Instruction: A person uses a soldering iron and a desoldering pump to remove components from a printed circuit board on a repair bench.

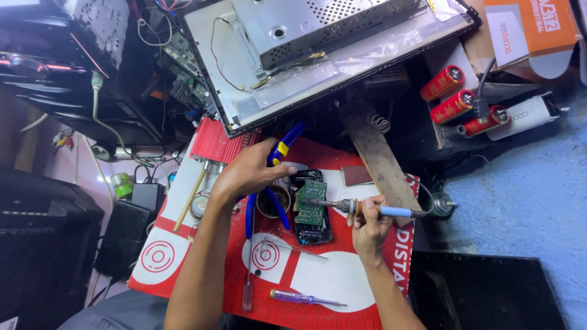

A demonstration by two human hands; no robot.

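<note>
Soldering iron (pixel 367 209) gripped by right hand (pixel 369 227) | tip on green circuit board (pixel 310 203) | left hand (pixel 247 174) loosely curled over small round tin (pixel 273 201), contents unclear

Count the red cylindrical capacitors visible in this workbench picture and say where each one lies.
3. All lie side by side at the upper right: the top red capacitor, the middle red capacitor and the lowest red capacitor, partly crossed by a black cable. Clutter may hide others.
</note>
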